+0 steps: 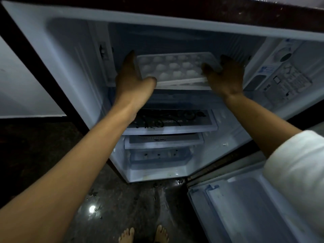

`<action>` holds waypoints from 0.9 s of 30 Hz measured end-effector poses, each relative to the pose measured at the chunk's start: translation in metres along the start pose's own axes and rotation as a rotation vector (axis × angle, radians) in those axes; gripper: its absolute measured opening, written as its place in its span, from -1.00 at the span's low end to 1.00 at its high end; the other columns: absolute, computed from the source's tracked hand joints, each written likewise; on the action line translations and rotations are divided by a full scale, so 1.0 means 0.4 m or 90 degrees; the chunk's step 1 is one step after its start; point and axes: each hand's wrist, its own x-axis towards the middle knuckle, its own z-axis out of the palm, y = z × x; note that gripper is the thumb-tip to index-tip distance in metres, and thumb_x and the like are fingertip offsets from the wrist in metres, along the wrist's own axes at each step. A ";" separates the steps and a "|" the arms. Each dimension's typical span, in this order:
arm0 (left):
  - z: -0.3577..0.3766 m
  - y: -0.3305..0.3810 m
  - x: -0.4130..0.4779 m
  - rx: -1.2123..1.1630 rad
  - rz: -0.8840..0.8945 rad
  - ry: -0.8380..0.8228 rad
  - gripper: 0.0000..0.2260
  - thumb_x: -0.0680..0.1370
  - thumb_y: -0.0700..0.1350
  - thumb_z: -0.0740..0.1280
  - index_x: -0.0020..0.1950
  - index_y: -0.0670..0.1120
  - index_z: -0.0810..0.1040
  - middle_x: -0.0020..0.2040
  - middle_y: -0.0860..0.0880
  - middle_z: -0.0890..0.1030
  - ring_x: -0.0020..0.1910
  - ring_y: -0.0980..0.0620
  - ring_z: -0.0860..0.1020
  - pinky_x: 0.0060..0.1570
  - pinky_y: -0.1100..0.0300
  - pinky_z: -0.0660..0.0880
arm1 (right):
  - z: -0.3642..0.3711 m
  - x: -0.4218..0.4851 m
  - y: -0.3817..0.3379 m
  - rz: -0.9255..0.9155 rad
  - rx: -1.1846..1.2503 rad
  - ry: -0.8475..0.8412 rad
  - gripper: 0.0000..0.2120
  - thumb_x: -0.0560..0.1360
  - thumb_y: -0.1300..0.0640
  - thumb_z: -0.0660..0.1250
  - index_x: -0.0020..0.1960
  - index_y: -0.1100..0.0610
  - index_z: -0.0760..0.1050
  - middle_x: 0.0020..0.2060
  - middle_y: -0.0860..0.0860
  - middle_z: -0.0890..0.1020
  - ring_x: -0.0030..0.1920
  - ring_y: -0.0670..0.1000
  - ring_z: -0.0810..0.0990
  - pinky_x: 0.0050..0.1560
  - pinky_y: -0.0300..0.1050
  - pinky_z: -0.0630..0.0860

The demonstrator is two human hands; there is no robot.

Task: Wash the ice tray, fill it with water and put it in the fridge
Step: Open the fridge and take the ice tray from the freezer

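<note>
The white ice tray (175, 67), with several round cups, sits level in the top compartment of the open fridge (70, 55). My left hand (131, 79) lies along the tray's left end, fingers straight and pointing inward, thumb at the front corner. On the right end, my right hand (226, 74) grips the tray, thumb on top of the rim and fingers curled round the edge. Both arms reach up into the compartment. In the dim light I cannot tell whether water is in the cups.
Below the top compartment are a glass shelf (171, 121) with a dark floral print, a second shelf and a drawer. The fridge door (245, 207) hangs open at lower right. The control panel (284, 74) sits on the right inner wall. My bare feet (143, 234) stand on the dark, wet-looking floor.
</note>
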 end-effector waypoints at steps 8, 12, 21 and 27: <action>-0.024 0.016 -0.088 -0.402 -0.210 0.030 -0.65 0.51 -0.35 0.24 0.23 -0.06 0.54 0.16 -0.06 0.63 0.05 0.03 0.63 0.04 0.22 0.59 | -0.084 -0.189 0.023 0.202 0.204 0.069 -0.29 0.41 -0.10 0.55 0.47 0.13 0.43 0.36 -0.02 0.56 0.34 -0.06 0.52 0.39 -0.17 0.43; -0.051 0.038 -0.169 -0.389 -0.279 -0.009 -0.76 0.57 -0.32 0.23 0.11 -0.08 0.61 -0.10 0.03 0.71 -0.11 0.12 0.67 -0.07 0.27 0.59 | -0.138 -0.327 0.060 0.260 0.243 0.043 -0.38 0.35 -0.09 0.60 0.34 0.11 0.54 0.15 -0.07 0.68 0.14 -0.08 0.66 0.24 -0.04 0.59; -0.136 0.039 -0.294 -0.258 -0.310 -0.183 -0.77 0.61 -0.22 0.24 -0.07 -0.05 0.68 -0.17 0.08 0.74 -0.16 0.13 0.68 -0.11 0.27 0.60 | -0.194 -0.597 0.038 0.404 0.335 0.089 -0.60 0.54 0.30 0.39 0.36 0.14 0.50 0.12 0.03 0.70 0.12 0.03 0.68 0.18 0.03 0.62; -0.138 0.009 -0.335 -0.157 -0.280 -0.344 -0.74 0.66 -0.16 0.22 0.25 -0.05 0.65 0.11 0.00 0.73 0.12 0.04 0.68 0.13 0.15 0.60 | -0.234 -0.781 -0.008 0.480 0.345 0.182 -0.65 0.58 0.36 0.28 0.28 0.05 0.56 0.07 -0.06 0.71 0.10 -0.06 0.67 0.17 -0.06 0.61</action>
